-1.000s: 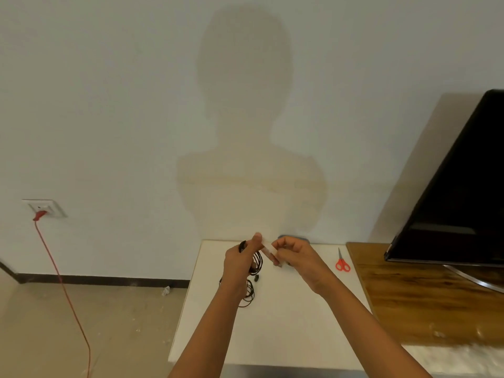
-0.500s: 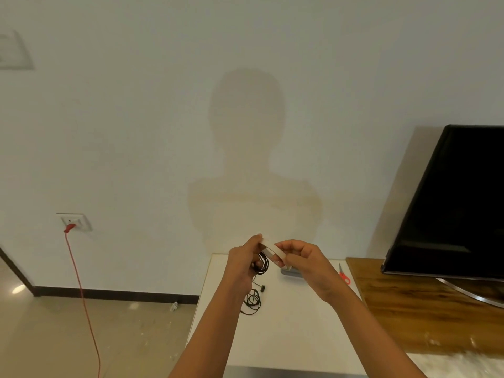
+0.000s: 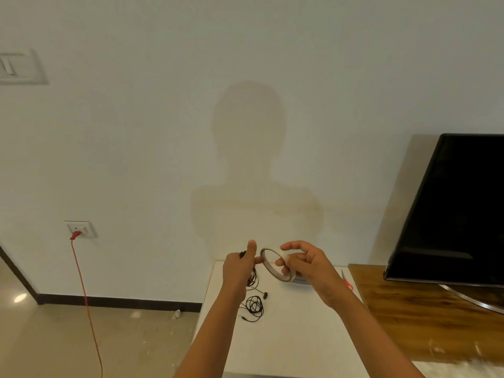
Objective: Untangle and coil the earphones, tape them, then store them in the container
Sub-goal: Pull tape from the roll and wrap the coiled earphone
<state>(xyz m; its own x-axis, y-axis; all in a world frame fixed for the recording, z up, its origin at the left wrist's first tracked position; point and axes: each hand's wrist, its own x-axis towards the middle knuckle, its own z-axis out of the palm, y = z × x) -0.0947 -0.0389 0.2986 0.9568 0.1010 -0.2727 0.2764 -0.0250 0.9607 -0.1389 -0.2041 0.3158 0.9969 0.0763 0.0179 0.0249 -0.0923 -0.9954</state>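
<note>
My left hand [image 3: 238, 271] is closed around a coil of black earphones [image 3: 253, 279], whose loose cable hangs down to a second small coil [image 3: 255, 305] lying on the white table [image 3: 294, 331]. Its thumb points up and its forefinger touches the tape roll. My right hand [image 3: 305, 264] holds the roll of tape [image 3: 275, 264] upright in front of me, just right of the left hand. A grey container [image 3: 301, 282] is mostly hidden behind my right hand.
Red-handled scissors [image 3: 347, 282] lie at the table's right edge. A wooden cabinet [image 3: 422, 317] with a black TV [image 3: 458, 211] stands to the right. A red cable [image 3: 84, 296] hangs from a wall socket on the left. The wall is close behind the table.
The camera has tilted up and moved closer. My right hand has turned the tape roll so its open ring faces me, and my hands have drawn slightly apart.
</note>
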